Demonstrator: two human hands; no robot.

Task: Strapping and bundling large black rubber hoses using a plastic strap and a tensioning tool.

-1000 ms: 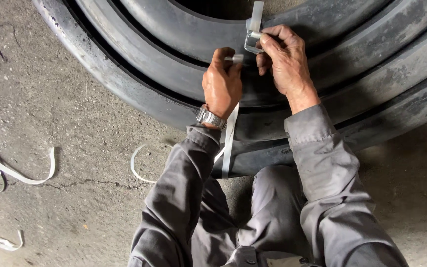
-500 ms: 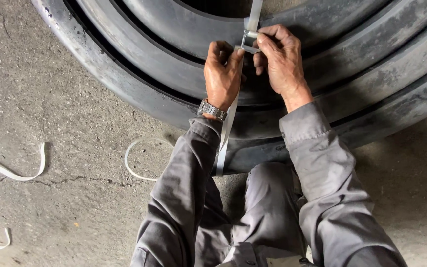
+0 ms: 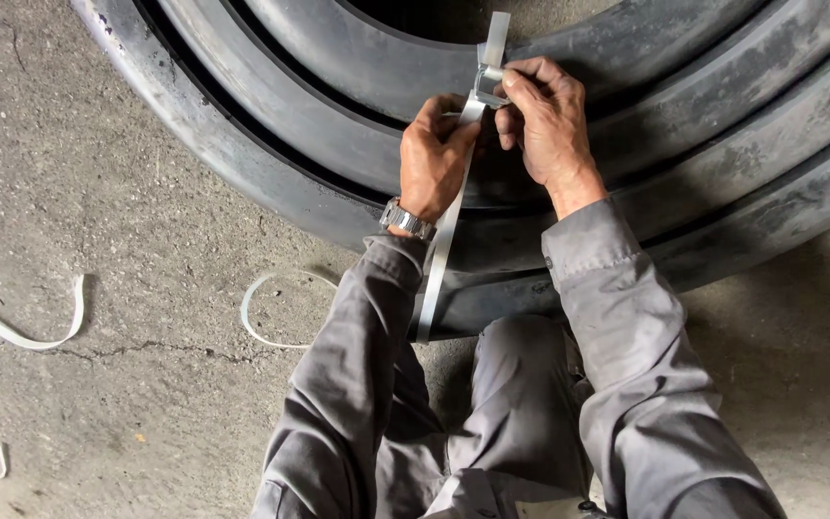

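Rough grey concrete floor fills the left of the view, cracked and stained, and across the top sweeps a stack of big black rubber coils, curving from ten o'clock round to three. Right at twelve o'clock we have both hands working a flat grey strap that runs over the rubber (it hangs down toward six o'clock, between the person's grey sleeves). Left hand, steel wristwatch on the wrist, is pinched closed on the strap just below the small metal buckle. Right hand sits just beside it at one o'clock, fingers curled tight onto the buckle itself, the strap's free end poking up past it. Down on the floor at seven o'clock lies a loose white loop of strap, and more white offcuts trail along the left edge at nine o'clock.
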